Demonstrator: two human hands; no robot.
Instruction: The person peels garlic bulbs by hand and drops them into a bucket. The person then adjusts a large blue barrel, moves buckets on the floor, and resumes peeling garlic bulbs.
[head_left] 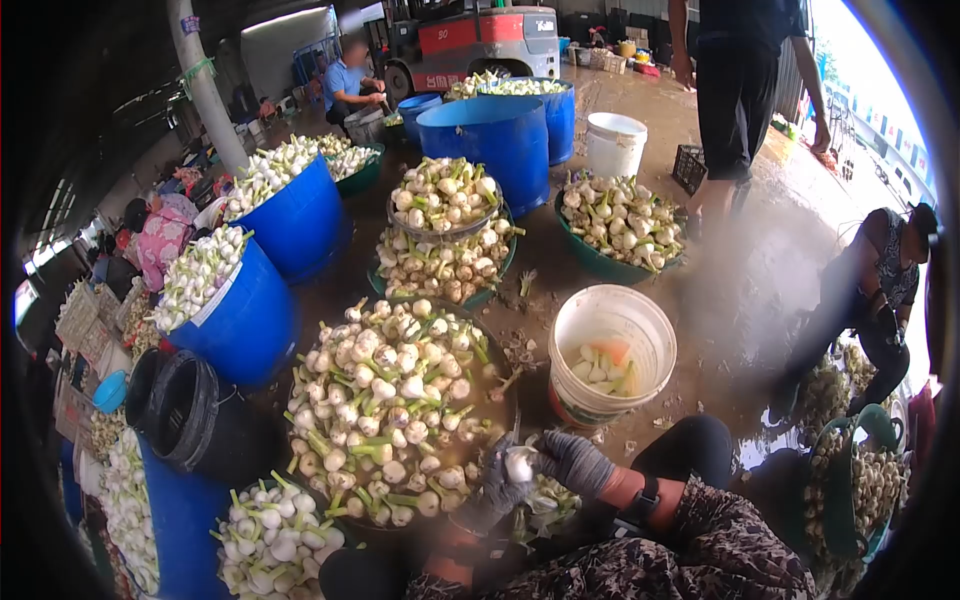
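Both my hands wear grey work gloves and meet low in the middle of the head view. My left hand (492, 492) is closed around a white garlic bulb (520, 463). From the right, my right hand (577, 463) has its curled fingers against the same bulb. A thin dark sliver sticks up by the bulb; I cannot tell if it is a blade or a stem. Just beyond is a wide tub heaped with garlic bulbs (390, 380) in murky water. A white bucket (612, 350) with a few peeled pieces stands ahead of my right hand. Leafy peelings (547, 508) lie below my hands.
Blue barrels (245, 310) of garlic line the left, beside black buckets (205, 420). Green tubs of garlic (622, 225) stand farther ahead on the wet floor. A person stands at upper right; another sits bent at far right. A forklift (470, 45) is at the back.
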